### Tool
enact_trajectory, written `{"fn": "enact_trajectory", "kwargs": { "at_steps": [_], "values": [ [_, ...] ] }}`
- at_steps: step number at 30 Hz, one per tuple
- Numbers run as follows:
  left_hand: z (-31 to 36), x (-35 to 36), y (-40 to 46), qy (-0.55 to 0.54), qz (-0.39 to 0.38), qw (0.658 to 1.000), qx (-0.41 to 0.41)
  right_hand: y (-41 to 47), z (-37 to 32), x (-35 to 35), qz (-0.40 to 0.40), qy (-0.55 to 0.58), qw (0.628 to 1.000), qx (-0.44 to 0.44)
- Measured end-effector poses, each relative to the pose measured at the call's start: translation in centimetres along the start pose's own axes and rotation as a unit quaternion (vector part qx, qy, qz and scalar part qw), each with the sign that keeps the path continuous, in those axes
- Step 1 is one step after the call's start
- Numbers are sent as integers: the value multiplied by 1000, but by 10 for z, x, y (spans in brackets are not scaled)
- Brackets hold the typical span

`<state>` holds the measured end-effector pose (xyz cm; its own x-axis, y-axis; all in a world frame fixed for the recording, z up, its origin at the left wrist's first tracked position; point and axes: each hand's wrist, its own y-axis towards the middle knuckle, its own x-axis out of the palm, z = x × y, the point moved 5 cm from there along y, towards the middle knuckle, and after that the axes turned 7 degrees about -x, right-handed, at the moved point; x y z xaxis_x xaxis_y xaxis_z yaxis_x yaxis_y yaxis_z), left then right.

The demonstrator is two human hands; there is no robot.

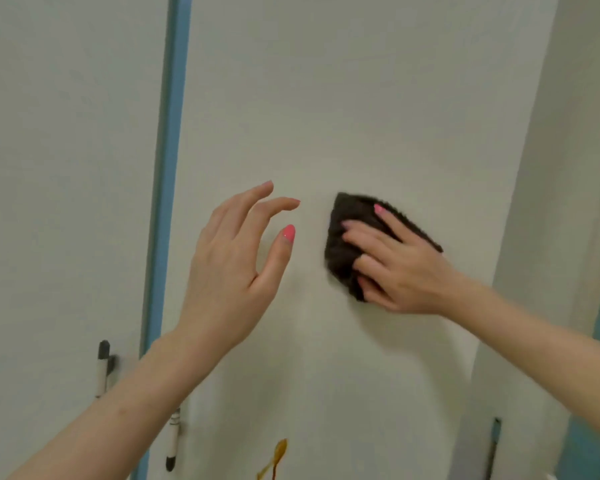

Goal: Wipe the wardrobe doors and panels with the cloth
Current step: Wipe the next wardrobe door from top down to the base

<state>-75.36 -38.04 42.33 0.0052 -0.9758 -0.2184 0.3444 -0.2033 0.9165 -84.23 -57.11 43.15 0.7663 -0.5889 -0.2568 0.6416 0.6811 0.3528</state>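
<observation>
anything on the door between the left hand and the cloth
Nothing: in the head view, only bare door panel separates the open left hand from the dark cloth under the right hand.

Cloth flat against wardrobe door

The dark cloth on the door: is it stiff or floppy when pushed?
Probably floppy: the dark cloth bunches in folds under the right hand. Its knitted-looking texture suggests it grips rather than slips. It seems light, since flat fingers alone hold it against the door.

Soft even light, slight blur (edges bowed)
</observation>
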Motion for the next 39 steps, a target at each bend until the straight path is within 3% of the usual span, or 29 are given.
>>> {"fn": "enact_trajectory", "kwargs": {
  "at_steps": [3,6,9,13,17,19,22,24,26,29,32,34,36,39],
  "values": [
    [9,13,-3,-3,-3,1000,8,13,76,-17,95,67,972,203],
    [11,20,-11,-2,-2,1000,16,21,73,-9,178,126,919,328],
    [6,24,-17,-11,7,1000,0,18,3,9,157,103,947,259],
    [5,31,-23,-3,-2,1000,-18,-33,-94,41,36,116,992,19],
    [12,35,-27,16,-9,1000,-15,-87,-65,39,-47,65,989,-124],
    [16,37,-25,16,-5,1000,-11,-92,-11,24,-38,24,995,-87],
    [22,43,-24,9,5,1000,-5,-83,69,-4,8,-14,996,87],
    [24,48,-26,-1,3,1000,-9,-75,87,-11,53,30,973,222],
    [25,56,-29,-11,0,1000,-15,-69,70,-7,107,86,952,275],
    [28,67,-34,-15,-4,1000,-20,-84,-3,17,115,125,966,196],
    [32,75,-41,-13,-6,1000,-14,-127,-71,38,30,129,990,48],
    [32,78,-48,-15,-10,1000,-21,-153,-82,44,-9,109,994,-14],
    [30,80,-51,-21,-16,999,-34,-158,-57,41,-10,69,997,-18],
    [27,79,-53,-24,-9,999,-37,-140,10,21,48,4,994,95]
  ]
}}
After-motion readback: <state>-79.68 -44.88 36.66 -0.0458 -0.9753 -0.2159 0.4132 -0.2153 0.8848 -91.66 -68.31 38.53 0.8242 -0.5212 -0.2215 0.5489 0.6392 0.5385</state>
